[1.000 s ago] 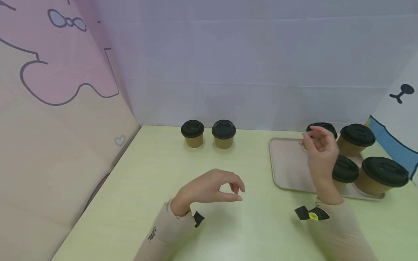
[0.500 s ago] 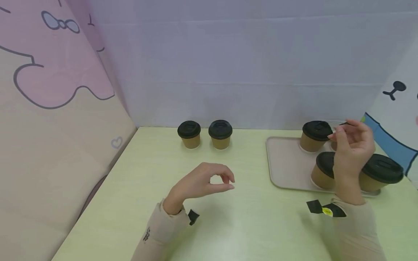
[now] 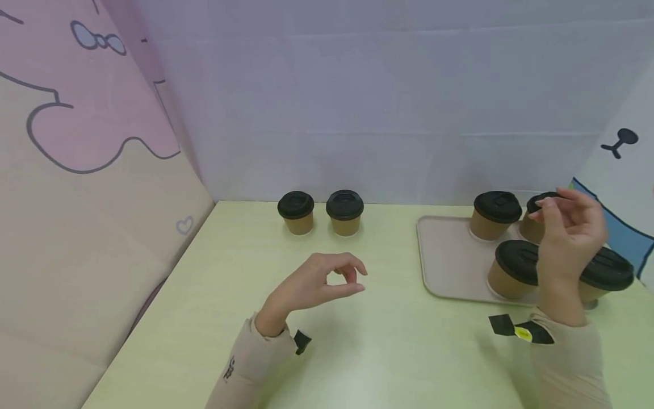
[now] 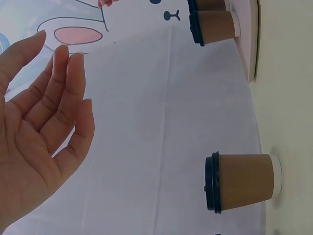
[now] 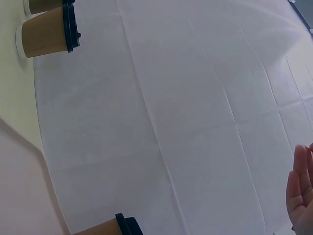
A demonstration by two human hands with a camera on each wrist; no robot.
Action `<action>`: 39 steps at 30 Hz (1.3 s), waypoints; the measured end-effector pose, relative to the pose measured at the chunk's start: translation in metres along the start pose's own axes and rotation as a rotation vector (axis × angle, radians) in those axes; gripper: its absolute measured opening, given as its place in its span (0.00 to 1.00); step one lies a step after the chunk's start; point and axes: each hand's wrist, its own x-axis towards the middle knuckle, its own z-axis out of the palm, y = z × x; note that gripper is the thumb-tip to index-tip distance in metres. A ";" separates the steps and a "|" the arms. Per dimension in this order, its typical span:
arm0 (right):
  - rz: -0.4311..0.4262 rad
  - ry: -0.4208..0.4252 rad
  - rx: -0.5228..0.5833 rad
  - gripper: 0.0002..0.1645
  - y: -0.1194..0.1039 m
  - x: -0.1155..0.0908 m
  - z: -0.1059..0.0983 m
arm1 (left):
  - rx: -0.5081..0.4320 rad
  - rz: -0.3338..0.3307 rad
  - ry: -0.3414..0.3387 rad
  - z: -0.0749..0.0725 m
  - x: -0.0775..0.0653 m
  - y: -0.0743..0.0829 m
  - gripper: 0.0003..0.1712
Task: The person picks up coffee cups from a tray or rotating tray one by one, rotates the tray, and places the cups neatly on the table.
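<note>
Perhaps raised to clear the four lidded paper cups (image 3: pixel 515 261) standing on the tray (image 3: pixel 449 264), the right hand (image 3: pixel 574 241) hangs with a loosely curved, empty grip, as does the left hand (image 3: pixel 310 286) over the table (image 3: pixel 398 358).

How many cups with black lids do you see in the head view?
6. On the table: left cup, right cup. On the tray: far-left cup, far-right cup, near-left cup, near-right cup. The right hand partly covers some; another might hide behind it.
</note>
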 end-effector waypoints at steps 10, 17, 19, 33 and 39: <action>-0.023 0.012 -0.102 0.09 -0.003 0.007 -0.009 | -0.006 -0.036 -0.011 0.001 0.001 -0.003 0.07; -0.053 -0.005 -0.129 0.07 -0.004 0.006 -0.009 | 0.003 -0.030 0.004 0.003 0.002 -0.004 0.09; -0.050 -0.005 -0.141 0.07 -0.004 0.007 -0.010 | -0.007 -0.024 0.025 0.005 0.003 -0.005 0.12; 0.116 0.128 -0.167 0.05 -0.017 0.022 -0.030 | -0.197 -0.159 0.105 0.011 0.012 -0.011 0.23; 0.121 0.164 -0.147 0.05 -0.020 0.025 -0.031 | -0.306 -0.215 0.123 0.007 0.015 -0.021 0.24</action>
